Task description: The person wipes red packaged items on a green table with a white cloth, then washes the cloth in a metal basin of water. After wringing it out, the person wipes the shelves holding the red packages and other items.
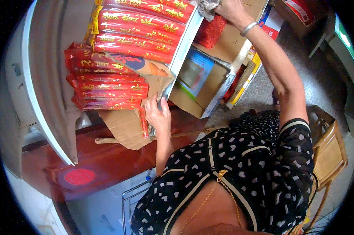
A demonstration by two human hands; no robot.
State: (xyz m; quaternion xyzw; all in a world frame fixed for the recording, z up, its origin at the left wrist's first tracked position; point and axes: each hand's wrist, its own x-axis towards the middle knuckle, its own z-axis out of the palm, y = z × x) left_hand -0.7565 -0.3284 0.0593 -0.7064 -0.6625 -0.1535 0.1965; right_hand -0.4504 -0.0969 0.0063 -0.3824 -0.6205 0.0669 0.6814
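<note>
My left hand point(158, 114) rests at the near end of a white shelf's front edge point(181, 53), its thumb and fingers on either side of the edge. A torn cardboard piece point(124, 127) and a slim red packet point(143, 122) lie beside it. Red packages with gold characters point(136, 35) are stacked on the shelf, and more red packages point(109, 91) sit nearer my left hand. At the top edge my right hand point(231, 10), a silver bangle on its wrist, holds a crumpled grey cloth point(207, 8). Below the cloth is a red textured bundle point(210, 32).
Open cardboard boxes point(213, 88) stand below the shelf, to its right. A wooden chair point(331, 155) is at my right on the speckled floor point(253, 94). Dark red wooden furniture point(112, 164) lies to my left, near a metal rack point(136, 188). A curved white edge point(33, 88) borders the far left.
</note>
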